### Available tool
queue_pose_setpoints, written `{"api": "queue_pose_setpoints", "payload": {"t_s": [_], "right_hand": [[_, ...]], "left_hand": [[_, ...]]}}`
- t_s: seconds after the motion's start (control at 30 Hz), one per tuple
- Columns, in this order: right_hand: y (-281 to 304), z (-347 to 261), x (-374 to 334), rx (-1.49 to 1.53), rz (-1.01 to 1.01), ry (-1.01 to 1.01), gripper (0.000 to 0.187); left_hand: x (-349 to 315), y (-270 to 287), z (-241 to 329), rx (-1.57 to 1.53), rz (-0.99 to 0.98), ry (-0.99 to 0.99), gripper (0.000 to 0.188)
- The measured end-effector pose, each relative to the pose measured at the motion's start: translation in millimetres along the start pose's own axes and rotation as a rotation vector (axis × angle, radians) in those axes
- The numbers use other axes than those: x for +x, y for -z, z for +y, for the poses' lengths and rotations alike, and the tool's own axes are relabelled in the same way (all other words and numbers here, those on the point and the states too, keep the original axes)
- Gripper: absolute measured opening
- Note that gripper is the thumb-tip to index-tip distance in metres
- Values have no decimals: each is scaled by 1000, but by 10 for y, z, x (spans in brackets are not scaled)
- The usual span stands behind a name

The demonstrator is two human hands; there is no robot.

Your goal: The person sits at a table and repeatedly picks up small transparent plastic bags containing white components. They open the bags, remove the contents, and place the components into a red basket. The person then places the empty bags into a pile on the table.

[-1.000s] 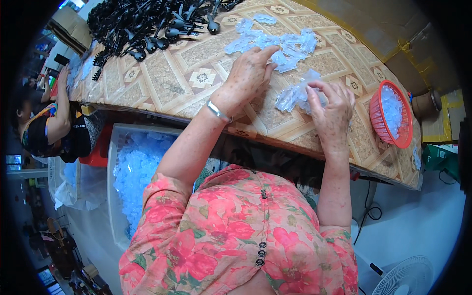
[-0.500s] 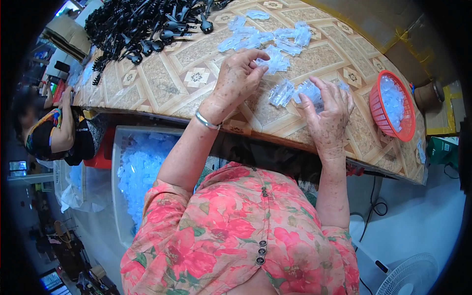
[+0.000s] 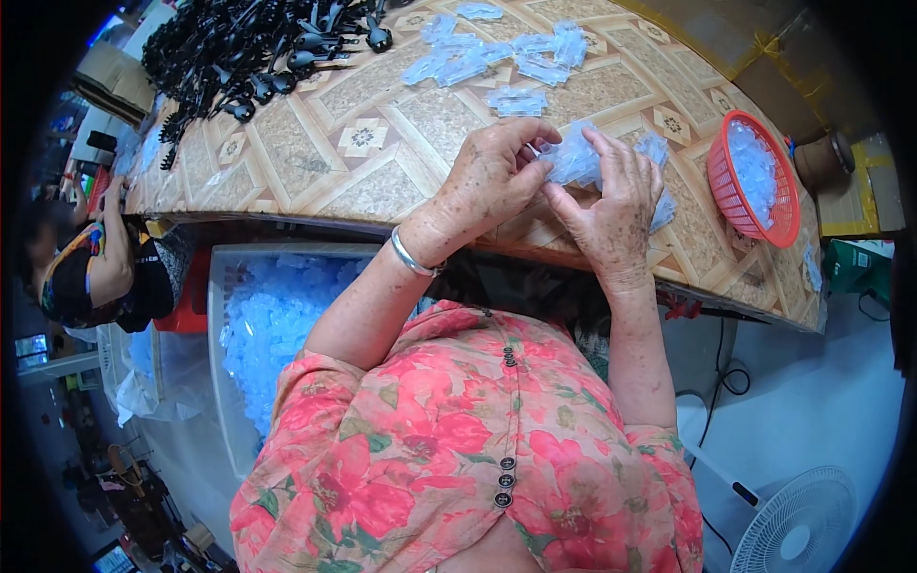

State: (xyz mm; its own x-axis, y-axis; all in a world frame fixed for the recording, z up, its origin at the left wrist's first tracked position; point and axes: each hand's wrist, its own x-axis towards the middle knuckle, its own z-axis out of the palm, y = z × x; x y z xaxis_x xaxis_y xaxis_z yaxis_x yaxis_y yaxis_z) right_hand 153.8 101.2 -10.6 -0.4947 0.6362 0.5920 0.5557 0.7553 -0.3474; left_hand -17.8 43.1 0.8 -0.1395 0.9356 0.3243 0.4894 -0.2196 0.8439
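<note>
My left hand [image 3: 492,181], with a silver bangle at its wrist, has its thumb and forefinger closed at the edge of a small bunch of clear plastic pieces [image 3: 575,160]. From the other side, the fingers and thumb of my right hand [image 3: 616,202] curl around the same bunch, just above the table's near edge. The pieces overlap, so their exact shape is hard to make out. A clear strip-like piece [image 3: 517,101] lies by itself beyond my left hand. More clear pieces [image 3: 653,146] show beside my right hand, and a loose group [image 3: 458,61] lies farther back.
A red plastic basket [image 3: 734,186] of clear pieces stands on the patterned table [image 3: 382,181] at right. Black plastic parts [image 3: 258,48] are heaped at the far left. Below the edge sits a white bin [image 3: 219,325] of clear pieces. Another person [image 3: 105,263] is at left; a fan [image 3: 793,540] stands lower right.
Both hands have come closer together around the clear pieces, the left moving rightward. A clear strip now lies uncovered where the left hand was working.
</note>
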Motion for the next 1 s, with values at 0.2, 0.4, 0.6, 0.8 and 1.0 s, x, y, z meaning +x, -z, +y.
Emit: {"api": "queue_pose_setpoints", "payload": {"t_s": [0.2,0.4,0.6,0.8,1.0], "right_hand": [[97,98,-5,-37,74,-24,72],[117,334,-76,-75,72,-75,70],[117,385,-94,-29,132,-129,63],[100,389,-96,-88,58,-133,60],[108,384,-80,-17,50,-143,57]], "left_hand": [[36,-2,5,-8,42,-56,32],[234,286,-289,500,167,-150,36],[360,372,-427,667,88,-160,39],[371,300,-461,697,71,-123,40],[391,266,-483,741,117,-133,32]]}}
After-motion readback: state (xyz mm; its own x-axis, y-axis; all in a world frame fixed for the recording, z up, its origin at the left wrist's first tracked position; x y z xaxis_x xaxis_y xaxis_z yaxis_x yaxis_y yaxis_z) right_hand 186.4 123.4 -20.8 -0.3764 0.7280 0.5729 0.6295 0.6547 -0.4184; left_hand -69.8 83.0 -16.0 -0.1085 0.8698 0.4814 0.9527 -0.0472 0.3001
